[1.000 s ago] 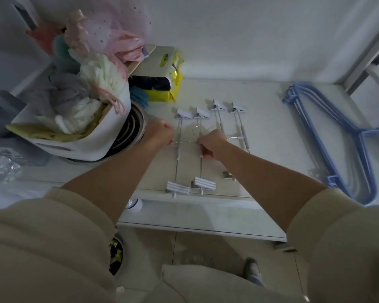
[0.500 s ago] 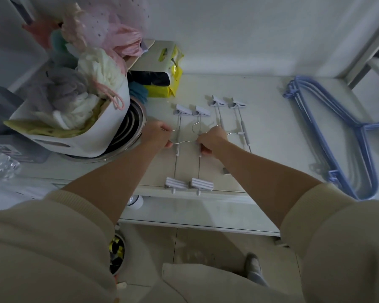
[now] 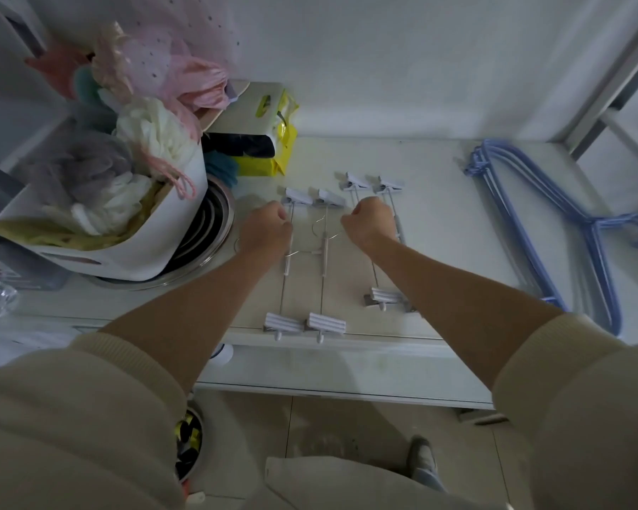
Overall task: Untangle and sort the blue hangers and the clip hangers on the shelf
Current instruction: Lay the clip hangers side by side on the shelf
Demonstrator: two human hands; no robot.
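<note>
Half a second ago both hands sat close together over the wire hooks in the middle of the clip hangers; now they have drawn apart and moved toward the far ends of the rods. The left hand is a fist just beside the far clip of the leftmost hanger, and the right hand is a fist beside the rods of the right-hand pair. The fingers of both hands are curled under, but whether they pinch a wire or hold nothing cannot be told from above. The four clip hangers now lie side by side on the shelf, two nearer the front edge on the left and two set further back, partly under the right forearm; their hooks look free of each other, so the untangling seems nearly done and what remains is probably squaring them into a neat row. The blue hangers lie stacked well apart at the right end of the shelf, already sorted by the look of it. On the left a white tub stuffed with cloths and bags sits on a round metal rack, with a yellow packet behind; the tub crowds the left hand and leaves little room to shift the row that way.
</note>
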